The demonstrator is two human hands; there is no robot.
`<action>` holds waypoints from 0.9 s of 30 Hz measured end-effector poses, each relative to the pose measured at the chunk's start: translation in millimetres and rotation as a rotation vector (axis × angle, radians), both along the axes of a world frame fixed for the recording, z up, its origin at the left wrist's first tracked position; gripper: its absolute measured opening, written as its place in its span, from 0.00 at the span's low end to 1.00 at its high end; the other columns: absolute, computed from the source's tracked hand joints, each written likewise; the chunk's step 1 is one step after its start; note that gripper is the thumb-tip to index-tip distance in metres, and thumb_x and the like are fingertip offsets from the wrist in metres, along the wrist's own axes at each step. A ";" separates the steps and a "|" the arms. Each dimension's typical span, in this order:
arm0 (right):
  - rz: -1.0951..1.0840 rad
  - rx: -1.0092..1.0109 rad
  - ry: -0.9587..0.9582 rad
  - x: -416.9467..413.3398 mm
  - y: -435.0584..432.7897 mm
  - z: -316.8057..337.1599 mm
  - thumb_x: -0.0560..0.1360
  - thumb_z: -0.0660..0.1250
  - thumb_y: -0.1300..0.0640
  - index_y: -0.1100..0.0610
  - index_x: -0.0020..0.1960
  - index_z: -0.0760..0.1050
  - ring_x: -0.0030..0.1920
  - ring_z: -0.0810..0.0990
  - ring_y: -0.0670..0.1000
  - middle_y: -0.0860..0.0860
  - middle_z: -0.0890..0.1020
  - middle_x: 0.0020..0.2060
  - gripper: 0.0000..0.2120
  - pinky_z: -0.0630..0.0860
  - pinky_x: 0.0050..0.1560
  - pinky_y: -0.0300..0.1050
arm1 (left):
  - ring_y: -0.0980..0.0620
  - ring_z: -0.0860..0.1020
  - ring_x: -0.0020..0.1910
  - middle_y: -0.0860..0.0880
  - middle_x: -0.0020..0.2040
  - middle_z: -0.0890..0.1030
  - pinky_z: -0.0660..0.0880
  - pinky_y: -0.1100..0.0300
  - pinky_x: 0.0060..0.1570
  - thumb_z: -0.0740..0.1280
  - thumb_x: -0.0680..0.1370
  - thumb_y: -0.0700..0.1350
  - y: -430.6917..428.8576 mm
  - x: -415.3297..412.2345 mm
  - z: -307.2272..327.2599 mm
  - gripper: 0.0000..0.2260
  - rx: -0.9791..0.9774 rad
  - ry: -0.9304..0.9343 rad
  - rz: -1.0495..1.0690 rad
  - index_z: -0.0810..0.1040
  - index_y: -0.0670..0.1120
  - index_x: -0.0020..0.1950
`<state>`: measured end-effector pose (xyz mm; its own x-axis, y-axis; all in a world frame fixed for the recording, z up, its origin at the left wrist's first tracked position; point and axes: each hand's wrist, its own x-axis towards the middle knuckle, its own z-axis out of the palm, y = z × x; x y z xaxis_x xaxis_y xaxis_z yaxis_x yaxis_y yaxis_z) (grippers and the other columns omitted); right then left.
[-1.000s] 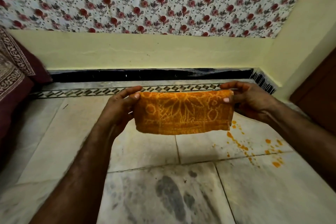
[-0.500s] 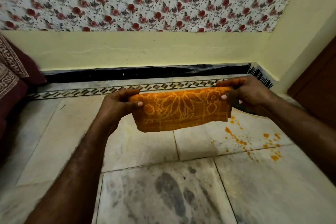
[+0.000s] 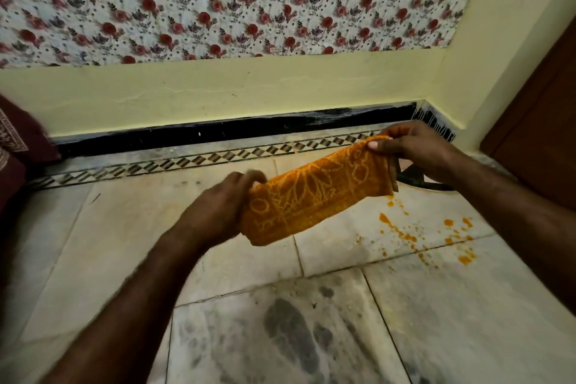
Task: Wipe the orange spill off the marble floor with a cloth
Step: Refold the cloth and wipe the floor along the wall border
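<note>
A: Where's the mess?
B: Orange spill (image 3: 406, 237), a splatter of drops & a few blobs on the pale marble floor (image 3: 124, 243), lower right of frame, straddling a grout line. Looks untouched, imo.

A: And the wiper?
B: Orange patterned terry cloth (image 3: 314, 196), folded into a long band, up in the air at frame centre, slanting up to the right. Its right end hangs over the nearest drops but stays apart from them. No floor contact.

A: Hands?
B: Left hand (image 3: 215, 215) has its fingers curled round the lower-left end. Right hand (image 3: 414, 146) pinches the upper-right end, thumb on the near face. Both clamped on the cloth, which is stretched btwn them.

A: What could go wrong?
B: A few things, I'd say. The splatter's wide, so one pass w/ a narrow band prob misses the outer drops. Dragging sideways could smear colour into the grout. The cloth's the same colour as the spill, so a soiled face is hard to spot and could re-deposit. There's also a dark curved object (image 3: 417, 182) on the floor just under the right hand. Can't tell what it is, but it may obstruct strokes near the wall.

A: Surroundings?
B: Dark grey smudges (image 3: 290, 330) on the tile, bottom centre. Diamond-patterned border strip (image 3: 187, 162) & black skirting (image 3: 218, 134) along the wall, w/ rose-print wallpaper (image 3: 218, 3) above. Brown door (image 3: 542, 140) at the right edge, maroon fabric (image 3: 18, 140) at the left edge.
</note>
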<state>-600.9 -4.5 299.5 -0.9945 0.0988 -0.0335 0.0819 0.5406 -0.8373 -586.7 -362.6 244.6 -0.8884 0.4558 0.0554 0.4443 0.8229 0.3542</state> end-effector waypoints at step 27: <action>0.403 -0.025 -0.057 63.7 -109.0 -66.8 0.71 0.80 0.58 0.53 0.58 0.85 0.50 0.84 0.46 0.44 0.85 0.47 0.16 0.82 0.55 0.47 | 0.40 0.84 0.56 0.40 0.60 0.83 0.82 0.45 0.52 0.76 0.69 0.28 39.9 10.3 -30.4 0.48 0.857 -0.992 0.116 0.56 0.58 0.78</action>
